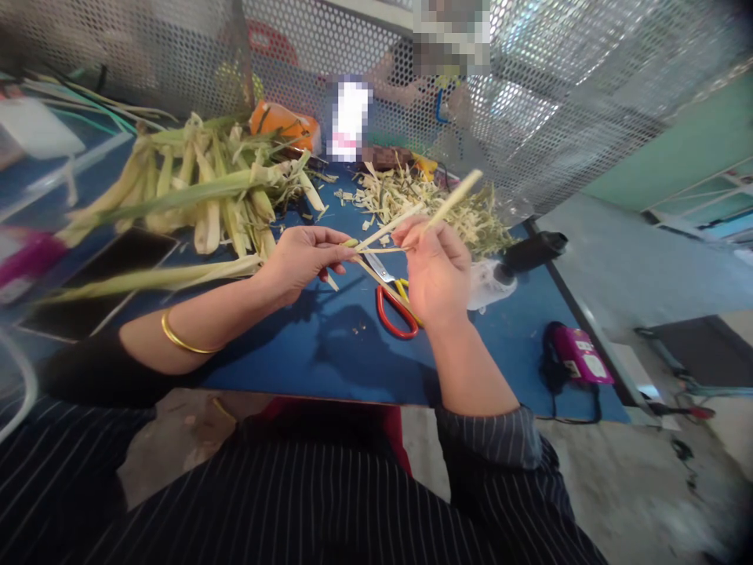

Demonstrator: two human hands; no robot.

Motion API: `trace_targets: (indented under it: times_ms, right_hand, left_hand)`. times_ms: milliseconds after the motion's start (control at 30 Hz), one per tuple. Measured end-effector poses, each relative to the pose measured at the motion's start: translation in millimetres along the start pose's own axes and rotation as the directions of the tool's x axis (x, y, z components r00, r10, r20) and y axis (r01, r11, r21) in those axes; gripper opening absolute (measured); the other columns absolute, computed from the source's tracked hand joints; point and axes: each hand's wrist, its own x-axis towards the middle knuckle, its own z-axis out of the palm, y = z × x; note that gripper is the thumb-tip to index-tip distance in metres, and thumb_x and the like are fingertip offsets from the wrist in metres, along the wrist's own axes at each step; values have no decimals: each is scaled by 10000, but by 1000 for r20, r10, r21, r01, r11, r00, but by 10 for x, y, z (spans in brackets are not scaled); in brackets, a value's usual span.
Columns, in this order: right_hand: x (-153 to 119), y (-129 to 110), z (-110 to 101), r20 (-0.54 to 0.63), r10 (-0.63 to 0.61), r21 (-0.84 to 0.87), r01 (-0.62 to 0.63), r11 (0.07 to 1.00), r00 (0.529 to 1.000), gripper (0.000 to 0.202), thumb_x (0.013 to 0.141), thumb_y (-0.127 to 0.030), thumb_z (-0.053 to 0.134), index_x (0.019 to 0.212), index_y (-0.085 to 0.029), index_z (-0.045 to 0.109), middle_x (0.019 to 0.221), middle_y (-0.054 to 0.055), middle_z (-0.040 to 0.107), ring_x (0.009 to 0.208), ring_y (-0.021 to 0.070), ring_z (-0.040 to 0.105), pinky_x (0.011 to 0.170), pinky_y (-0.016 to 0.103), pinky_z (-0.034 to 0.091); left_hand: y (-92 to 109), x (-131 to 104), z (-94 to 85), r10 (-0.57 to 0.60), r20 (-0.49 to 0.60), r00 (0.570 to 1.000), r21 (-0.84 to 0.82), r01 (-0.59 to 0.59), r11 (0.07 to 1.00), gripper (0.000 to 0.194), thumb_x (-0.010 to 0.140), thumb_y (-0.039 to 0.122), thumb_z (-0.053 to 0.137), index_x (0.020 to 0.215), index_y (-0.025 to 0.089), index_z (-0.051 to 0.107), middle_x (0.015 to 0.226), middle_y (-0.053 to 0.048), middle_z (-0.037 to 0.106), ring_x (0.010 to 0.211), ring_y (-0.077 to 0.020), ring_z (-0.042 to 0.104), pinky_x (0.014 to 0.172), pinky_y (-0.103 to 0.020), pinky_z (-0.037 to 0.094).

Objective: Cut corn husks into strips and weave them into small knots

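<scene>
Slantwise, one held strip (456,198) points away and rightward.

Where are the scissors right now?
In the head view, the red-and-yellow-handled scissors lie on the blue tabletop, just right of centre, below the pale strips in the hands and left of the right hand.

Scissors (381,269) lie on the table (282,353), stalks (205,208) to their left, shavings (471,224) behind (mesh screen (376,55) beyond those).
</scene>
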Motion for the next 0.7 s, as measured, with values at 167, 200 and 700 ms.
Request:
trace_targets:
  times_ms: [167,200,700]
  right_hand:
    - [6,-65,-46,293,132,-283,-46,958,947,223,807,-149,573,590,-198,597,884,17,576,915,161,563,903,355,414]
    - [6,-71,-47,316,159,-327,-50,944,935,221,789,-123,570,581,-193,597,896,17,576,923,160,562,905,354,407]
    - [6,-24,-43,312,267,-364,-145,920,912,225,723,-94,536,520,-186,569,929,14,611,935,168,569,875,352,383]
  left_hand:
    - [23,18,-8,-28,-6,1000,-49,28,998,188,669,226,792,790,113,703,638,-13,665,498,-61,551,433,-181,394]
    - [24,21,-10,-35,-4,999,-62,35,998,184,673,223,790,791,112,704,630,-10,660,502,-62,555,434,-179,396]
    - [-9,13,-13,-22,0,1000,-82,21,996,242,641,285,820,791,125,718,687,-32,676,539,-79,579,442,-192,417]
